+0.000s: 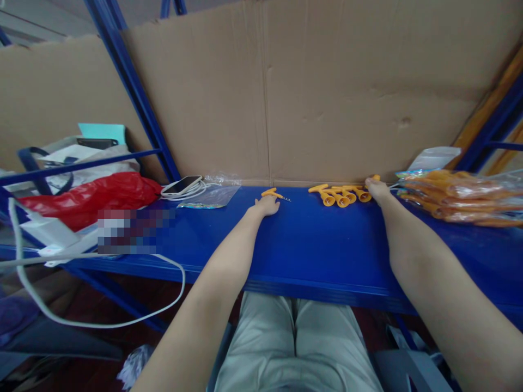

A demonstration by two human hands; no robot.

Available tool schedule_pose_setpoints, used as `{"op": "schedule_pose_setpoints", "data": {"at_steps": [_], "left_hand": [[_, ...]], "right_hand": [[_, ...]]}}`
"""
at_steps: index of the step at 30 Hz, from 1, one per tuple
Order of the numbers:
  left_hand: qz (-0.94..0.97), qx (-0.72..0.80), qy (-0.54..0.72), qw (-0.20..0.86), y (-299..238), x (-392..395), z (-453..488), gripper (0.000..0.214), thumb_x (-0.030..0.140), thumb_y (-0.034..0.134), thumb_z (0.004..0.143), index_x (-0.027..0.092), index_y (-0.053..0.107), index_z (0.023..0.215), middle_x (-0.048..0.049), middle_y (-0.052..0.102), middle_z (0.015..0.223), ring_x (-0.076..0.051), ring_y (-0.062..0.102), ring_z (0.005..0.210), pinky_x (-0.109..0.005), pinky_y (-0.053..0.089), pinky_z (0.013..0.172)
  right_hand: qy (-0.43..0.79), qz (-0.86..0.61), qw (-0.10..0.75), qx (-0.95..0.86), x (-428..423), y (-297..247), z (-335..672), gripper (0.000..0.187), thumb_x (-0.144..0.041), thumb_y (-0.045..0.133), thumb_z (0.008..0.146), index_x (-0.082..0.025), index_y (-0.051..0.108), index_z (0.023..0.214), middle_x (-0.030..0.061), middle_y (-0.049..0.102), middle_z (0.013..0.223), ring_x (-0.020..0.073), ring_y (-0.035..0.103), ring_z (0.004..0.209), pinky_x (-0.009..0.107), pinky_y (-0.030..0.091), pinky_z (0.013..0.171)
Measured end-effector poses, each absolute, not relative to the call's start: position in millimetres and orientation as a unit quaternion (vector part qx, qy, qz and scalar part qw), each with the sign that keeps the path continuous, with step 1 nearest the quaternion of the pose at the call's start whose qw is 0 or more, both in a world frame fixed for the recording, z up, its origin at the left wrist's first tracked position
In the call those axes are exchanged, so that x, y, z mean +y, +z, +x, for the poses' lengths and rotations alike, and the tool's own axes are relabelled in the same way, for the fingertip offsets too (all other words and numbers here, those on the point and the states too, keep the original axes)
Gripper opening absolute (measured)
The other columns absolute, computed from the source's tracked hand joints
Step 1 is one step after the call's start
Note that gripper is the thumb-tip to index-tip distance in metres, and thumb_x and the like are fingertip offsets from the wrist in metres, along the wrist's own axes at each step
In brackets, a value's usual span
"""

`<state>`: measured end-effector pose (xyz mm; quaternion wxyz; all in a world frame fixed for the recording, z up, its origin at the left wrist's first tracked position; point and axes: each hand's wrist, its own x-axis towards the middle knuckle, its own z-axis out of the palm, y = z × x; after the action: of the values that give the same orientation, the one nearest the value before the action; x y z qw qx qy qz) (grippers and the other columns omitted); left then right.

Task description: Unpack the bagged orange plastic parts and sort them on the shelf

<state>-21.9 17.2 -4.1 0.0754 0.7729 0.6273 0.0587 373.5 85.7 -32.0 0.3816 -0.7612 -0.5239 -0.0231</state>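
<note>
My left hand (267, 206) is on the blue shelf, its fingers closed at a yellow-orange T-handled corkscrew (271, 193). The metal spiral sticks out to the right past my fingers. My right hand (378, 190) is closed at the right end of a row of yellow funnel-ended pieces (342, 201). A yellow tip (376, 177) shows above its fingers; the rest of that piece is hidden by the hand. The funnels in the row face me, with T-shaped handles pointing back.
Clear bags of yellow-orange pieces (466, 198) are piled at the right. To the left lie a clear plastic bag (223, 190), a phone (184, 185) with a coiled white cable, a red bag (98, 198) and a power strip (71, 247). Cardboard (318, 87) stands behind.
</note>
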Motion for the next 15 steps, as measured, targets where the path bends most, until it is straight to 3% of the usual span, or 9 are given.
{"op": "schedule_pose_setpoints", "data": {"at_steps": [3,7,12,15], "left_hand": [[0.773,0.626,0.065,0.073,-4,17,-22,0.05,0.029,0.038,0.097,0.025,0.049,0.145,-0.0091,0.042,0.158,-0.033,0.035,0.147,-0.064,0.028,0.116],[0.767,0.631,0.108,0.042,-5,17,-24,0.045,0.025,0.042,0.094,0.033,0.058,0.136,-0.0035,0.047,0.155,-0.033,0.038,0.145,-0.069,0.021,0.117],[0.701,0.69,0.178,0.005,-9,17,-33,0.049,0.027,0.045,0.093,0.024,0.052,0.142,-0.0136,0.054,0.145,-0.032,0.048,0.137,-0.058,0.033,0.116],[0.677,0.711,0.19,0.014,-11,17,-39,0.048,0.025,0.043,0.095,0.024,0.052,0.142,-0.0141,0.057,0.143,-0.032,0.051,0.134,-0.058,0.036,0.113]], "right_hand": [[-0.004,-0.775,0.424,-0.468,71,-28,369,0.041,-0.025,0.048,0.089,-0.011,0.063,0.125,0.0193,0.064,0.123,0.0284,0.06,0.118,0.041,0.045,0.104],[-0.031,-0.773,0.462,-0.434,51,-26,359,0.035,-0.023,0.05,0.087,-0.013,0.058,0.12,0.0208,0.059,0.12,0.0298,0.059,0.112,0.043,0.044,0.101],[-0.061,-0.765,0.458,-0.449,41,-26,350,0.034,-0.017,0.052,0.082,-0.014,0.052,0.115,0.0198,0.056,0.117,0.0293,0.06,0.104,0.042,0.046,0.092],[-0.068,-0.753,0.46,-0.466,40,-26,351,0.032,-0.015,0.054,0.078,-0.017,0.051,0.109,0.0163,0.059,0.108,0.0296,0.06,0.101,0.044,0.047,0.091]]}}
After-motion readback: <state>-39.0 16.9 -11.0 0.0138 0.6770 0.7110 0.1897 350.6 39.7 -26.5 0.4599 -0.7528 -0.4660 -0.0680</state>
